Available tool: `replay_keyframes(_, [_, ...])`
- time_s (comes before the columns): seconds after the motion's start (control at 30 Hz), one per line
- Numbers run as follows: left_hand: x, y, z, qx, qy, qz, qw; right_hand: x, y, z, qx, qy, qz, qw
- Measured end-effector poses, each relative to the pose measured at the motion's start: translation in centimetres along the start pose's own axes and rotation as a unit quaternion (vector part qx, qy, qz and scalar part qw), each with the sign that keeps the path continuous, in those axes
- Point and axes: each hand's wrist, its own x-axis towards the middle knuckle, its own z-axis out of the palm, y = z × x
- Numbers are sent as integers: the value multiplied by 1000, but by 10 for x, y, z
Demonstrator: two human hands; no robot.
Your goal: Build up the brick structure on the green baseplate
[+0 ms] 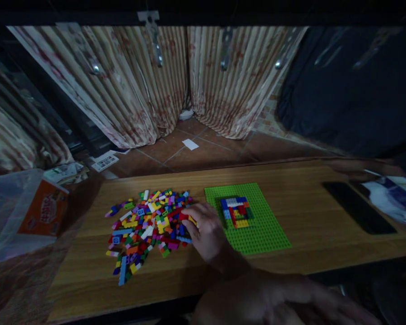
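Observation:
My right hand (206, 230) reaches left to the right edge of a pile of loose toy bricks (149, 232). Its thumb and fingers are closed around a small red brick (183, 216), with a bit of yellow showing beside it. Low in the foreground, close to the camera, is my left hand (274, 300), dark and partly cut off, its fingers stretched to the right with nothing visible in them. Behind my right wrist lies a green baseplate (267, 230). On it stands a squarish brick structure (237, 212) in blue, white, red, yellow and green.
Everything lies on a wooden table (301, 198). A black phone-like slab (358, 207) and a white-and-purple packet (395, 198) are at the right. A clear plastic bin (10, 216) with an orange label stands left of the table. Striped curtains (138, 85) hang beyond.

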Motion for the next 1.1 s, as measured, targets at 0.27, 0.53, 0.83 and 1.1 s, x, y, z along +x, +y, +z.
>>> replay_keyframes(0.27, [-12, 17, -16, -29, 198, 103, 974, 8, 47, -91, 57, -33, 101, 993])
replay_keyframes(0.53, [-31, 31, -31, 52, 366, 171, 913, -7, 65, -134, -34, -78, 110, 990])
replay_keyframes(0.83, [-44, 42, -57, -126, 594, 270, 748, -12, 69, -125, -105, -43, 111, 987])
replay_keyframes(1.1, [-35, 39, -56, -145, 593, 262, 747, -13, 65, -106, -176, -53, 125, 975])
